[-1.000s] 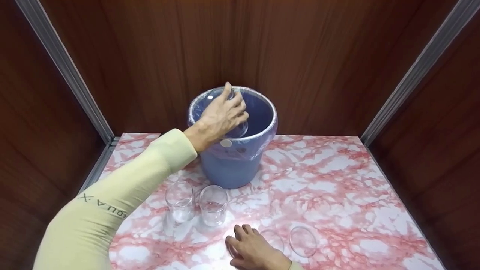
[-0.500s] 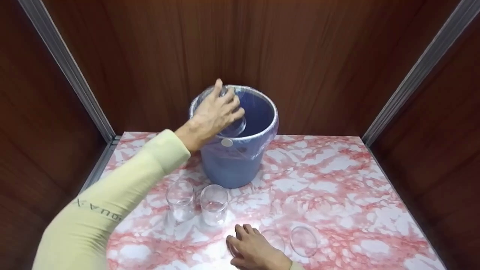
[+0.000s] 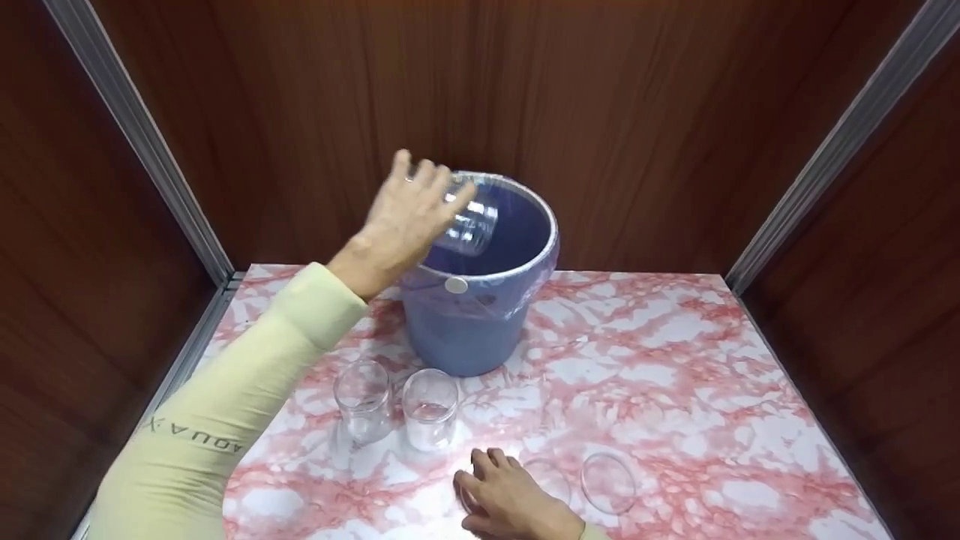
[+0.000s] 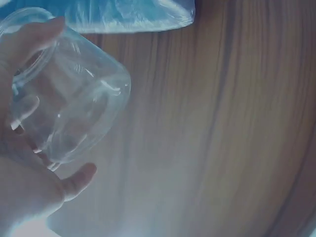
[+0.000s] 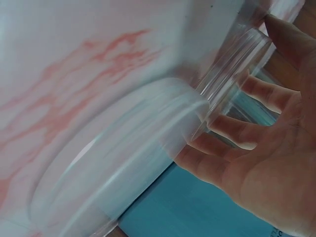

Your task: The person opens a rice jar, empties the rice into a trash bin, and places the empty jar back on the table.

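A clear jar (image 3: 472,225) hangs tilted over the mouth of the blue bucket-like bin (image 3: 465,330), with my left hand (image 3: 405,202) gripping it near its open end. In the left wrist view my thumb and fingers lie around the jar (image 4: 79,94), its base facing away from the palm. Low on the table my right hand (image 3: 506,491) has its bent fingers over a clear round lid (image 3: 466,499), mostly hidden. The right wrist view has the fingers (image 5: 232,128) around this lid's rim (image 5: 237,64), beside a second lid (image 5: 118,153).
Two clear jars, one on the left (image 3: 364,405) and one on the right (image 3: 431,412), stand in front of the bin. Two more clear lids (image 3: 547,480) (image 3: 608,484) lie right of my right hand. Wooden walls (image 3: 637,135) enclose the marbled table (image 3: 637,360).
My left hand has shifted left and slightly up at the bin, turning the jar so that more of its side shows. The right hand stays in place.
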Motion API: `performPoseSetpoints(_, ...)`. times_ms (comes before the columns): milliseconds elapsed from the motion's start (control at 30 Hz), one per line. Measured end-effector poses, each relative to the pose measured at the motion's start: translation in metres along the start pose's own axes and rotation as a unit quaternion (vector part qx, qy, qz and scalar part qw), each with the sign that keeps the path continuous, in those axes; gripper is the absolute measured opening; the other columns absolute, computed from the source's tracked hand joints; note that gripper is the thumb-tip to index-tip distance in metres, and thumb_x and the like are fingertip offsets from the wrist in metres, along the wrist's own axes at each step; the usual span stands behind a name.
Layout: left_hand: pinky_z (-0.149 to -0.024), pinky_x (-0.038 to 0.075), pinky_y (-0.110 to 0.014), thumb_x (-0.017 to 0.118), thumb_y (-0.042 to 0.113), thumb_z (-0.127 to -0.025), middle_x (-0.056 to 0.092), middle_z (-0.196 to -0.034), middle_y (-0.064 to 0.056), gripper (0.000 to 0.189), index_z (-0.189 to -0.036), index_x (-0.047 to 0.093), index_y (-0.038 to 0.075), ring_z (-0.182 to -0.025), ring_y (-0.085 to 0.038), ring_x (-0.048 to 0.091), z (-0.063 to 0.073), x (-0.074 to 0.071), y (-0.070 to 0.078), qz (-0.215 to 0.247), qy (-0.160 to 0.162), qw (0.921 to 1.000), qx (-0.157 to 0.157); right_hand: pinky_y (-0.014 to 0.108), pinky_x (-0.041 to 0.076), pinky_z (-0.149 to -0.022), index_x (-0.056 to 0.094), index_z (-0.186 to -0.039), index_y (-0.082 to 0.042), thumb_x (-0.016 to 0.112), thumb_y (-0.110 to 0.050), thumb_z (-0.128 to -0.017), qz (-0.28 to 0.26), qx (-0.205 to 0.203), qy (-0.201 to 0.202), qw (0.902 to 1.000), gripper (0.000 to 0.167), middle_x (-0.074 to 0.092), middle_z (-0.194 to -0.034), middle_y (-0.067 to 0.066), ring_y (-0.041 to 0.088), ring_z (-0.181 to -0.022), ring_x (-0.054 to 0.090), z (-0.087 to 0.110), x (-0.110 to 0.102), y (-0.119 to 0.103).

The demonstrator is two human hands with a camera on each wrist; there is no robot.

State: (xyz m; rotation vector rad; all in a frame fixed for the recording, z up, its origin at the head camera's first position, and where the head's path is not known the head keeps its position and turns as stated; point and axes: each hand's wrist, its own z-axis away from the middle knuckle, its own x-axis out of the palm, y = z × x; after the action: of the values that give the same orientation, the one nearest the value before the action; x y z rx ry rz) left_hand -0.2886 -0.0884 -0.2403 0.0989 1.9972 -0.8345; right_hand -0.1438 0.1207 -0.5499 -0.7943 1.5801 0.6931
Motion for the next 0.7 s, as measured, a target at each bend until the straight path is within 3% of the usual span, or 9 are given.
performPoseSetpoints(200, -0.097, 0.044, -0.053, 0.082, 0.042, -0.074, 0.053, -0.133, -0.021, 0.091, -0.144, 0.033, 0.013, -0.122, -0.038, 0.052, 0.010, -0.008, -0.011, 0.096, 0.022, 0.9929, -0.068, 0.025, 0.045, -0.063, 0.056, -0.110, -0.022, 0.071, -0.052, -0.081, -0.013, 0.003, -0.014, 0.9998, 0.045, 0.049, -0.103, 0.002, 0.021, -0.093, 0.052, -0.001, -0.001, -0.001)
performPoseSetpoints(467, -0.095, 0.050, -0.051, 0.079, 0.050, -0.075, 0.055, -0.132, -0.021, 0.096, -0.146, 0.030, 0.009, -0.118, -0.039, 0.057, 0.021, -0.002, -0.015, 0.204, 0.005, 0.9739, -0.100, 0.024, 0.044, -0.063, 0.056, -0.106, -0.023, 0.072, -0.050, -0.078, 0.001, 0.001, 0.002, 1.0000, 0.042, 0.048, -0.100, 0.000, 0.021, -0.092, 0.052, 0.000, -0.001, 0.000)
performPoseSetpoints(700, -0.085, 0.055, -0.053, 0.079, 0.054, -0.072, 0.056, -0.126, -0.017, 0.097, -0.146, 0.028, 0.017, -0.110, -0.035, 0.060, 0.036, -0.003, -0.011, 0.335, -0.005, 0.9327, -0.134, 0.026, 0.046, -0.064, 0.056, -0.106, -0.024, 0.071, -0.048, -0.078, -0.004, 0.002, 0.003, 1.0000, 0.039, 0.048, -0.100, 0.000, 0.022, -0.096, 0.054, 0.001, -0.002, -0.001)
